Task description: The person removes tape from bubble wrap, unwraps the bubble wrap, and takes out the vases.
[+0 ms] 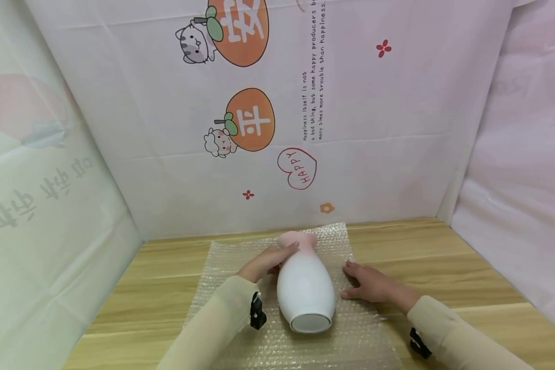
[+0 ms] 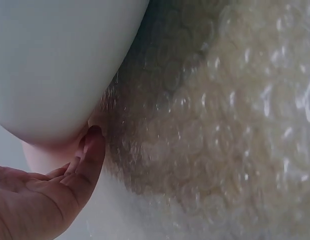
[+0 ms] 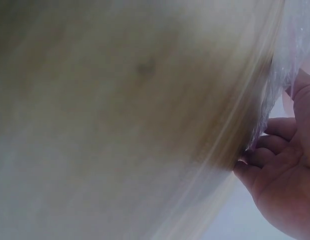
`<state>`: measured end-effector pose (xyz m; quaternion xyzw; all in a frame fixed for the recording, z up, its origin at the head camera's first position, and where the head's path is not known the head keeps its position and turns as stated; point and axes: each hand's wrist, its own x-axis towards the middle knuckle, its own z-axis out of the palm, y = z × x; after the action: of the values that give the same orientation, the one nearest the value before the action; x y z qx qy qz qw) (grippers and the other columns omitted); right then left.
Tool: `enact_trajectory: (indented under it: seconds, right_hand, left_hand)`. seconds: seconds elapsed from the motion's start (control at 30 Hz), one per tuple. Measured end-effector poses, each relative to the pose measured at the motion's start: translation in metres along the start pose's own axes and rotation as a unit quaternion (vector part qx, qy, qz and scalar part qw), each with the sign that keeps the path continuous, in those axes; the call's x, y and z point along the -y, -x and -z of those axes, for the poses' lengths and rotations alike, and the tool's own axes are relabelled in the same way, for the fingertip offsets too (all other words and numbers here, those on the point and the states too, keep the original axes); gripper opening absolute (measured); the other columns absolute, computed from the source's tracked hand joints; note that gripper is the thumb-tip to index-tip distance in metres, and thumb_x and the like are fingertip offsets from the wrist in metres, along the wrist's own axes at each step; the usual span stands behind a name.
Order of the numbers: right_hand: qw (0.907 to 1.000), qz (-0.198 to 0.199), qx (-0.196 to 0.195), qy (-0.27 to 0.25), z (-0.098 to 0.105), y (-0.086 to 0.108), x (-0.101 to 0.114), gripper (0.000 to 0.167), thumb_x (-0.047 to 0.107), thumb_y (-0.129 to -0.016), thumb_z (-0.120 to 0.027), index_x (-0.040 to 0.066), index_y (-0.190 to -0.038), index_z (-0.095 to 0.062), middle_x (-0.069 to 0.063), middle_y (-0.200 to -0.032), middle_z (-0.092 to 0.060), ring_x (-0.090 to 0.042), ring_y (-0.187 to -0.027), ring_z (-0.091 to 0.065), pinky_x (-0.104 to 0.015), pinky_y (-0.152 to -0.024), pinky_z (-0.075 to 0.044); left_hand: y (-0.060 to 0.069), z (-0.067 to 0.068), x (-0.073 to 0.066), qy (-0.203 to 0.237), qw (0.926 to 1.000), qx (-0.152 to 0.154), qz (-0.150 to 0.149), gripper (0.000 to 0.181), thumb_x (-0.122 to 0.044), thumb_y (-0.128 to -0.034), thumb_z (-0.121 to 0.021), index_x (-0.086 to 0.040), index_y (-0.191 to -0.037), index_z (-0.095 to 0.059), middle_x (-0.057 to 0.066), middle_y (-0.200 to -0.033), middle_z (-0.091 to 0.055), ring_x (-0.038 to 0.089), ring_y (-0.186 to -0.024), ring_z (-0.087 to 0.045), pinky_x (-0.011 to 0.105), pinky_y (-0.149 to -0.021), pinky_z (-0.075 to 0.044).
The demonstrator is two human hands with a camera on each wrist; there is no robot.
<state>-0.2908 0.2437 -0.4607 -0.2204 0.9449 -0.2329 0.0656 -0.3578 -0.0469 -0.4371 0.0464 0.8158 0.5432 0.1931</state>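
A vase [image 1: 305,288], white with a pink neck, lies on its side on a sheet of bubble wrap [image 1: 240,339], its base toward me. My left hand [image 1: 265,262] holds the vase at the neck, thumb across the top and fingers low along the side. In the left wrist view, the fingers of my left hand [image 2: 49,195] are curled beside the neck, close to the wrap. To the right of the vase, my right hand [image 1: 374,285] grips the bubble wrap's right edge. The right wrist view shows fingers [image 3: 277,145] bent at that edge.
A wooden table [image 1: 448,277] carries everything. Behind it hangs a white printed cloth [image 1: 374,154], with more cloth [image 1: 513,216] on the right and on the left [image 1: 74,246]. Black wrist devices [image 1: 257,312] sit at both sleeves.
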Motion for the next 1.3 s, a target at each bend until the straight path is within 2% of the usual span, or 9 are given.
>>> enact_trajectory:
  seconds: [0.13, 0.3, 0.37, 0.6, 0.8, 1.03, 1.1, 1.3]
  right_hand:
    - [1.0000, 0.002, -0.005, 0.004, 0.001, 0.000, 0.000, 0.081, 0.044, -0.085, -0.072, -0.011, -0.138, -0.045, -0.034, -0.146, -0.031, -0.047, -0.134, -0.031, -0.056, -0.107, -0.028]
    - [1.0000, 0.001, -0.004, 0.003, 0.002, 0.001, 0.002, 0.081, 0.044, -0.085, -0.072, -0.011, -0.138, -0.045, -0.034, -0.147, -0.031, -0.047, -0.135, -0.031, -0.056, -0.107, -0.028]
    - [1.0000, 0.000, -0.003, 0.001, 0.003, 0.001, 0.002, 0.081, 0.043, -0.085, -0.072, -0.011, -0.138, -0.045, -0.034, -0.147, -0.031, -0.047, -0.135, -0.030, -0.056, -0.107, -0.027]
    - [1.0000, 0.005, -0.007, 0.004, 0.004, -0.001, 0.002, 0.081, 0.043, -0.085, -0.072, -0.012, -0.137, -0.045, -0.034, -0.146, -0.031, -0.047, -0.134, -0.031, -0.056, -0.107, -0.028]
    - [1.0000, 0.005, -0.005, 0.004, 0.004, -0.001, 0.001, 0.081, 0.043, -0.085, -0.072, -0.012, -0.137, -0.045, -0.035, -0.146, -0.031, -0.048, -0.134, -0.031, -0.056, -0.107, -0.028]
    - [1.0000, 0.007, -0.004, 0.002, 0.002, 0.000, 0.000, 0.081, 0.043, -0.085, -0.073, -0.013, -0.137, -0.045, -0.035, -0.146, -0.031, -0.048, -0.134, -0.031, -0.056, -0.107, -0.028]
    - [0.9999, 0.012, -0.007, 0.004, 0.001, 0.000, -0.001, 0.081, 0.042, -0.085, -0.073, -0.013, -0.136, -0.045, -0.036, -0.145, -0.032, -0.048, -0.134, -0.032, -0.056, -0.107, -0.029]
    - [0.9999, 0.012, -0.008, 0.003, 0.000, 0.000, -0.001, 0.080, 0.041, -0.085, -0.073, -0.013, -0.136, -0.045, -0.036, -0.145, -0.032, -0.048, -0.133, -0.033, -0.056, -0.106, -0.029]
  left_hand:
    - [0.003, 0.000, -0.002, 0.021, 0.9995, 0.020, -0.013, 0.079, -0.070, -0.0805, -0.061, 0.000, -0.119, -0.062, 0.008, -0.102, -0.066, 0.021, -0.090, -0.065, 0.040, -0.085, -0.052]
    - [0.018, 0.000, -0.010, 0.063, 0.9940, 0.071, -0.055, 0.065, -0.065, -0.0878, -0.055, -0.013, -0.128, -0.059, 0.005, -0.112, -0.066, 0.022, -0.101, -0.063, 0.044, -0.094, -0.046]
    - [0.023, -0.001, -0.014, 0.079, 0.9920, 0.080, -0.057, 0.063, -0.063, -0.0892, -0.055, -0.015, -0.130, -0.056, 0.005, -0.113, -0.065, 0.023, -0.102, -0.063, 0.044, -0.094, -0.045]
    - [0.030, -0.009, -0.024, 0.086, 0.9945, 0.055, -0.024, 0.076, -0.063, -0.0870, -0.058, -0.010, -0.139, -0.044, 0.008, -0.115, -0.061, 0.025, -0.101, -0.061, 0.045, -0.092, -0.046]
    - [0.024, -0.013, -0.025, 0.071, 0.9967, 0.036, -0.017, 0.079, -0.062, -0.0851, -0.061, -0.007, -0.139, -0.044, 0.009, -0.114, -0.060, 0.025, -0.100, -0.060, 0.044, -0.087, -0.049]
    - [0.005, -0.016, -0.017, 0.061, 0.9975, 0.017, 0.031, 0.092, -0.067, -0.0748, -0.069, -0.007, -0.139, -0.044, 0.009, -0.107, -0.063, 0.026, -0.093, -0.063, 0.044, -0.078, -0.052]
    - [0.000, -0.017, -0.015, 0.045, 0.9982, 0.012, 0.038, 0.094, -0.068, -0.0733, -0.070, -0.005, -0.138, -0.044, 0.009, -0.105, -0.063, 0.026, -0.091, -0.064, 0.044, -0.077, -0.053]
    - [-0.009, -0.021, -0.012, 0.044, 0.9980, -0.003, 0.046, 0.094, -0.062, -0.0737, -0.073, -0.003, -0.139, -0.043, 0.011, -0.108, -0.060, 0.028, -0.094, -0.061, 0.046, -0.084, -0.050]
